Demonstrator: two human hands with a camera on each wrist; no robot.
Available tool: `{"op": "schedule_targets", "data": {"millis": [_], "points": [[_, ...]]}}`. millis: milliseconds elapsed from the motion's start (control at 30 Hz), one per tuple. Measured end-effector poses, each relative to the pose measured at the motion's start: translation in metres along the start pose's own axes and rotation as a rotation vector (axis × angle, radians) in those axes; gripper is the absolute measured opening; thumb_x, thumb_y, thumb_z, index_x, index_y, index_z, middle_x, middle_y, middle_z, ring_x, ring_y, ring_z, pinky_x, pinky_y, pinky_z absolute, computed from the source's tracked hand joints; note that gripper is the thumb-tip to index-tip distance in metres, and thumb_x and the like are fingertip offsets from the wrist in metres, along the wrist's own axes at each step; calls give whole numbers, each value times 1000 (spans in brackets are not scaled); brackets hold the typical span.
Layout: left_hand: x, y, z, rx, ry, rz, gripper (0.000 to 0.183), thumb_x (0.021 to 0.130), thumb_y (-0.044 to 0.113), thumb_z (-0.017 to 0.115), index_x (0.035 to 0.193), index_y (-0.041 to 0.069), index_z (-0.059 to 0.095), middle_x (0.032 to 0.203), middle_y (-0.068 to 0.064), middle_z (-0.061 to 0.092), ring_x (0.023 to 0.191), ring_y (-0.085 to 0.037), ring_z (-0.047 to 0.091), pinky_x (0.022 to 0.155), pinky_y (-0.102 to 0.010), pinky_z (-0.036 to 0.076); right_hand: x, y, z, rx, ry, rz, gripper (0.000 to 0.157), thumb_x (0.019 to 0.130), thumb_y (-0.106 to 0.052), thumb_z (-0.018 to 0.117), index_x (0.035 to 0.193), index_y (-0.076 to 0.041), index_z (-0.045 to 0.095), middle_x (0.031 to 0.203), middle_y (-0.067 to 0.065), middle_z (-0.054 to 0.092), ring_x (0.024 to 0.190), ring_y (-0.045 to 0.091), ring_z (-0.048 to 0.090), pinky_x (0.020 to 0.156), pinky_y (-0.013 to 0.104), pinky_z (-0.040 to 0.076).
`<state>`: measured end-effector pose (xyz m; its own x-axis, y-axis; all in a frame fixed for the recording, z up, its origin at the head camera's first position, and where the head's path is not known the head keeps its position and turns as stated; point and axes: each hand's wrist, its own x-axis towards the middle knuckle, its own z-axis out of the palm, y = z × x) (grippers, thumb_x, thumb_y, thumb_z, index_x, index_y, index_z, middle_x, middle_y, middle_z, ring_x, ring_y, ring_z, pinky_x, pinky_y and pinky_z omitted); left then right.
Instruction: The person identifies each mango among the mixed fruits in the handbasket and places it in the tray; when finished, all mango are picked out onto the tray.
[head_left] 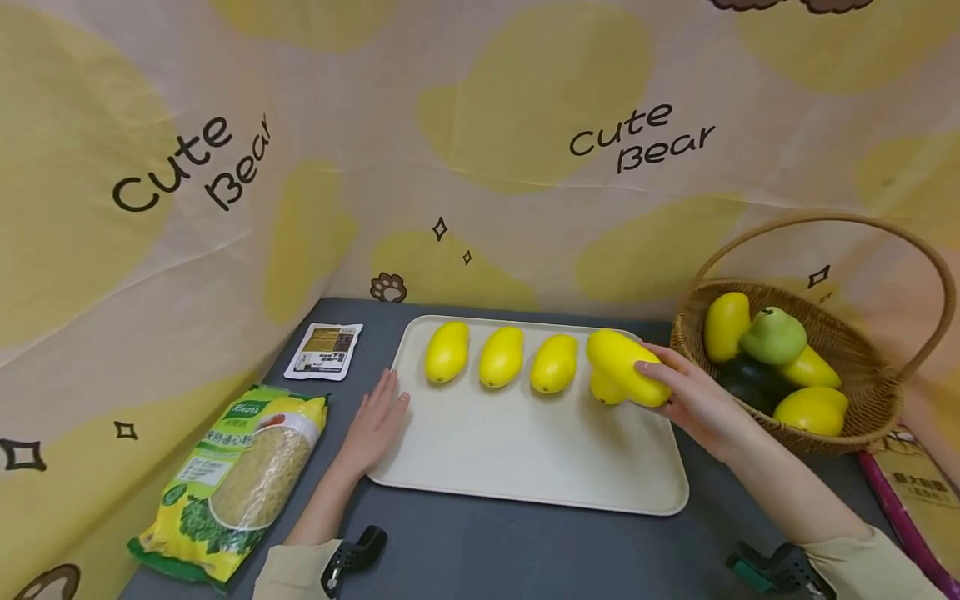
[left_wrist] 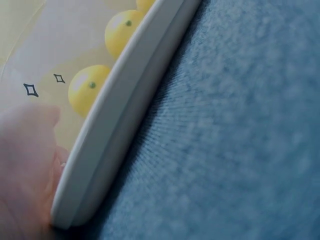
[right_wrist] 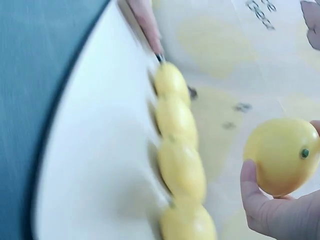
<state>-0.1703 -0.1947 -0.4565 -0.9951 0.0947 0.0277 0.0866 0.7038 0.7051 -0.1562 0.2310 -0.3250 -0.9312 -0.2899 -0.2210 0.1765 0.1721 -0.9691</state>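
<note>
The wicker basket (head_left: 862, 367) at the far right, with a tall arched handle, holds a green pear (head_left: 776, 336), a dark green fruit (head_left: 750, 383) and three yellow pieces: one long mango-like fruit (head_left: 727, 325) on the left, a tapered fruit (head_left: 812, 368) beside the pear and a lemon-like fruit (head_left: 812, 411) at the near side. Left of the basket, the shallow off-white tray (head_left: 525, 450), smooth with rounded corners, bears four yellow fruits (head_left: 447, 352) in a row along its far side. A held yellow fruit (head_left: 626, 367), glossy and elongated, is clamped between the thumb and fingers of the right hand (head_left: 697, 400), over the tray's right end, partly hiding the row's rightmost piece. The left hand (head_left: 377, 425) lies with straight fingers at the tray's left edge, nothing in its grasp. Farther left are a shiny, wrinkled plastic Knorr bag (head_left: 236, 479) and, beyond it, a flat white-edged pouch (head_left: 324, 352). A package (head_left: 918, 492) with a magenta edge sits near right. The worktop (head_left: 495, 546) is dark grey; creased printed cloth (head_left: 487, 125) hangs behind.
</note>
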Motion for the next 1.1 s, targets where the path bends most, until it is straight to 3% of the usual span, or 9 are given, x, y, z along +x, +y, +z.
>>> {"op": "schedule_targets", "data": {"millis": [167,300,500,633,800,933,1100], "points": [[0,0,2,-31,32,-4,62,107,39,22,153,-4,17,160,-19,13,148,-30,10,118,-49,2,13,15,45,24,-17,21,69,100,-33,53,153,-4,19,145,16,30,114,20,46,92,25,45],[1,0,5,-42,47,-6,61,108,38,22,153,-3,20,160,-17,15,148,-27,12,118,-48,4,24,28,78,14,-20,47,67,96,-33,58,150,-8,29,144,15,34,114,25,46,93,32,42],[-1,2,6,-29,67,12,59,108,35,25,151,-5,24,159,-19,19,147,-30,15,117,-49,7,38,42,122,-73,-4,33,62,92,-37,65,145,-15,42,144,9,41,114,29,47,91,40,43],[-1,1,6,-32,84,25,59,107,34,27,150,-7,26,158,-20,21,147,-31,17,117,-50,8,49,50,146,-157,-19,-29,62,91,-39,67,143,-15,44,144,8,43,113,30,47,90,42,44],[-1,0,5,-27,83,15,59,107,34,29,150,-6,26,158,-19,20,147,-30,16,118,-48,8,63,57,171,-295,-38,-186,64,90,-40,67,143,-13,45,141,9,43,116,26,46,95,44,41],[0,0,4,-26,77,3,58,107,33,30,151,-4,26,159,-17,20,147,-29,15,118,-47,7,73,60,186,-390,-57,-295,65,91,-40,66,145,-14,42,144,12,37,125,27,41,103,49,36],[-2,0,2,-27,86,3,57,107,33,30,150,-5,27,159,-18,21,147,-30,16,118,-48,8,80,60,201,-504,-71,-352,62,92,-47,60,146,-24,42,153,15,25,130,33,42,104,54,36]]}}
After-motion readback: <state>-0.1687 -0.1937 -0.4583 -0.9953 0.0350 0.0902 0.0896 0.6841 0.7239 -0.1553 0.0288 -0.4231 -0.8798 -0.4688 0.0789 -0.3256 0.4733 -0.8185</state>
